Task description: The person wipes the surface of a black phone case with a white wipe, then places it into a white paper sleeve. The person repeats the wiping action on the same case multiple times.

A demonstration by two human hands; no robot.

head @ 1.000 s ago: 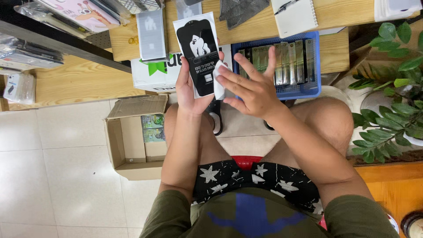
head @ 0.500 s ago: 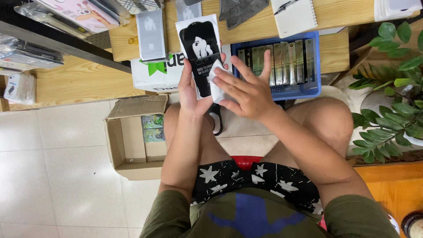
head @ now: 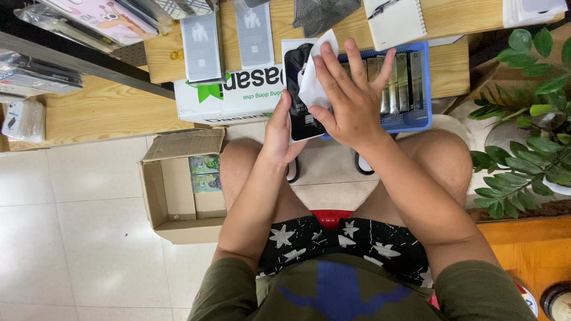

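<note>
1. Left hand (head: 279, 134): closed on the lower left edge of a flat white-and-black packet (head: 300, 95), held upright above the knees, just in front of the desk edge.
2. Right hand (head: 348, 98): fingers spread, thumb and forefinger pinching a small white sheet (head: 314, 80) against the packet's face; covers the packet's right side.
3. Packet: tall rectangle, white border, black panel; sits at about 12 o'clock from the lap.
4. Blue basket (head: 416, 122) at 1 o'clock, directly behind the right hand, filled with a row of slim grey packets standing on edge.
5. White carton with green lettering and a green leaf mark (head: 229, 98) at 11 o'clock, touching the held packet's left edge in view.
6. Two grey flat packs (head: 201, 47) standing on top of that carton, side by side.
7. Open brown cardboard box (head: 178, 190) on the floor tiles at 9 o'clock, beside the left knee; two small green packs inside near its right wall.
8. Spiral notebook (head: 398, 24) at 12–1 o'clock on the wooden desk, beyond the basket.
9. Potted plant (head: 529, 148) at 3 o'clock, well apart from both hands.
</note>
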